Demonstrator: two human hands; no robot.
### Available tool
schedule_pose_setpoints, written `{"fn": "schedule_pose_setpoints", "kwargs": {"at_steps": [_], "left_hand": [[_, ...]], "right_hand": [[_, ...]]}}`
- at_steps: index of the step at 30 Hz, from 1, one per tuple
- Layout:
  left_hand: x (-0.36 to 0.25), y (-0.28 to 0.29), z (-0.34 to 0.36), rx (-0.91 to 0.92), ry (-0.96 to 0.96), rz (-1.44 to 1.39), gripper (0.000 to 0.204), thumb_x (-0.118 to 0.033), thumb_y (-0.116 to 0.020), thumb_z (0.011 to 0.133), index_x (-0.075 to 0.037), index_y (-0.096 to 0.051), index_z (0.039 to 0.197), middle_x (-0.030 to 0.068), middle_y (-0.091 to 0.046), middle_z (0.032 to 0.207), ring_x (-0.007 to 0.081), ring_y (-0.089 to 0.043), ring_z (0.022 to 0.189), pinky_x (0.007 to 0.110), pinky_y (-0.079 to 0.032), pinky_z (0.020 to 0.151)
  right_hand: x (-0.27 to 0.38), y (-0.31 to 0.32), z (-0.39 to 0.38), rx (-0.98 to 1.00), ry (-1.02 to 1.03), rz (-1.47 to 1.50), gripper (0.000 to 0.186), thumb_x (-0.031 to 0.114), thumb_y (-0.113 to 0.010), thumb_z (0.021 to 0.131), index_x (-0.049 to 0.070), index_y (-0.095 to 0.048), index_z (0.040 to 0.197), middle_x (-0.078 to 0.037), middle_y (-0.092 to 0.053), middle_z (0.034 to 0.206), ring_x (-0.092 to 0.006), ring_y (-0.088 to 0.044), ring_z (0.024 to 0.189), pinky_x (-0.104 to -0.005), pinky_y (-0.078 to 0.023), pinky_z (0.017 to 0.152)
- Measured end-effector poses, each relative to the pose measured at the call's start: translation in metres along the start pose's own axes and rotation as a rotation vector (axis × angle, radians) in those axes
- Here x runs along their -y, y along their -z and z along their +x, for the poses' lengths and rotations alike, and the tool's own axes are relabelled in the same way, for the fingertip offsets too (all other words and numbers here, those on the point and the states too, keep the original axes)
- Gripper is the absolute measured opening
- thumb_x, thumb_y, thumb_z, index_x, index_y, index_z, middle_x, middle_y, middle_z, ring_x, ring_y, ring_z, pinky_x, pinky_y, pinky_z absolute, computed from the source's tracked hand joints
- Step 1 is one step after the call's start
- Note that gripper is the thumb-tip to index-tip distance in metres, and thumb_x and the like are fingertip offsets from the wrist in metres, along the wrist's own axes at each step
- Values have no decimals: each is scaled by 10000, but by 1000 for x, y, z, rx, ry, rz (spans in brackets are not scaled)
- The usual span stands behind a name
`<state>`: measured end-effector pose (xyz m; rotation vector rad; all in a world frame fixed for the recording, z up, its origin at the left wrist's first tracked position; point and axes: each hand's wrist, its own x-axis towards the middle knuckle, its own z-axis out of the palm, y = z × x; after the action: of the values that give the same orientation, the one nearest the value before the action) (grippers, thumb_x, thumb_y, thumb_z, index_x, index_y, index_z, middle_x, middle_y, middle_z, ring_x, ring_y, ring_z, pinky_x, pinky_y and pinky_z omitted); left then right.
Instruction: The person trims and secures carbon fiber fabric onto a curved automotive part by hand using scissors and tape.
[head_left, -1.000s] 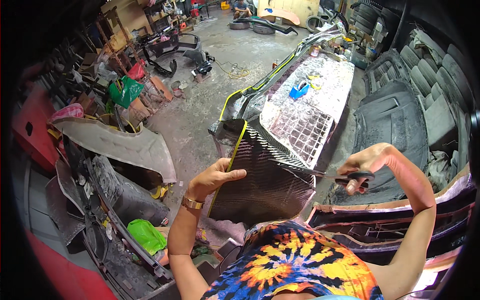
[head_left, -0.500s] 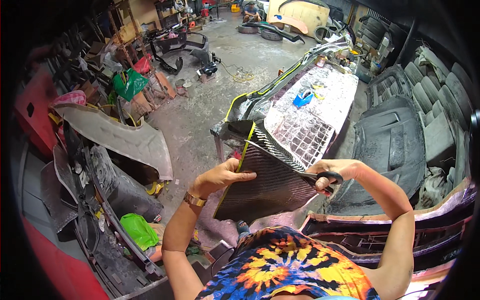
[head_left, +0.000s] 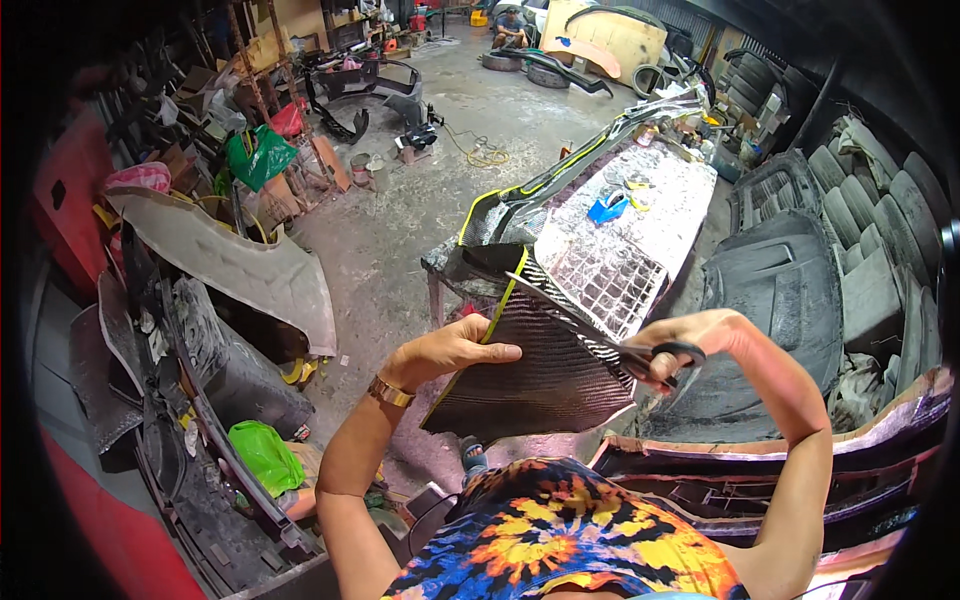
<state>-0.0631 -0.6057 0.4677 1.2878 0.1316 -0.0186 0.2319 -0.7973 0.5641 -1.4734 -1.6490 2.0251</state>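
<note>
A sheet of black woven cloth (head_left: 530,370), which looks like carbon fibre, hangs in front of me with yellow tape along its left edge. My left hand (head_left: 450,350) pinches that taped edge, thumb lying on the cloth's face. In my right hand (head_left: 685,340) is a pair of scissors (head_left: 676,360) with black handles, fingers through the loops. Their blades point up and left along the cloth's upper right edge, toward the taped corner. How far the blades are apart is hard to make out. A striped fringe shows along that edge.
Beyond the cloth stands a white-smeared table (head_left: 680,190) bearing a blue tape dispenser (head_left: 608,207) and a long taped moulded part (head_left: 560,175). A grey fender panel (head_left: 230,255) is at left, a dark hood (head_left: 770,300) at right. A person (head_left: 510,30) sits far back.
Both hands and the cloth have shifted slightly right in the picture. The scissors have moved a little to the right, staying along the cloth's upper edge.
</note>
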Motion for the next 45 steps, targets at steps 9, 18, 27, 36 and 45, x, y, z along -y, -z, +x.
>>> {"fn": "schedule_pose_setpoints", "kwargs": {"at_steps": [9, 18, 27, 36, 45], "left_hand": [[-1, 9, 7, 28, 43, 174, 328, -179, -681, 963, 5, -662, 1234, -9, -695, 1147, 70, -604, 1008, 266, -486, 910], [-3, 23, 3, 96, -29, 161, 370, -211, -687, 962, 30, -645, 1240, -7, -695, 1117, 69, -596, 980, 263, -493, 899], [45, 62, -41, 4, -86, 230, 327, -127, -689, 944, 29, -654, 1229, 6, -699, 1139, 102, -588, 1037, 286, -471, 943], [97, 156, -116, -679, 318, 423, 449, -390, -731, 893, 43, -715, 1008, -37, -686, 885, 94, -601, 788, 295, -491, 708], [182, 351, -169, -1129, 6, 148, 252, -251, -676, 960, -3, -712, 930, -53, -654, 844, 46, -529, 723, 273, -452, 645]], "right_hand": [[32, -3, 28, -172, -2, 136, 544, 532, -792, 797, 24, -603, 834, -22, -580, 658, -113, -585, 585, -246, -441, 511], [32, -15, 23, -293, -6, 80, 389, 358, -790, 847, 57, -574, 728, -15, -561, 599, -79, -552, 521, -243, -418, 443], [-29, -20, -65, -475, 253, 447, 577, 193, -934, 574, 21, -532, 951, -86, -570, 651, -189, -583, 538, -331, -471, 424], [-170, -57, -109, -1329, 473, 215, 566, 487, -810, 802, 10, -538, 940, -27, -529, 658, -135, -544, 490, -259, -446, 446], [-368, -172, 1, -2574, -124, 392, 335, 355, -729, 920, 52, -619, 830, -11, -553, 638, -98, -505, 503, -241, -407, 448]]}}
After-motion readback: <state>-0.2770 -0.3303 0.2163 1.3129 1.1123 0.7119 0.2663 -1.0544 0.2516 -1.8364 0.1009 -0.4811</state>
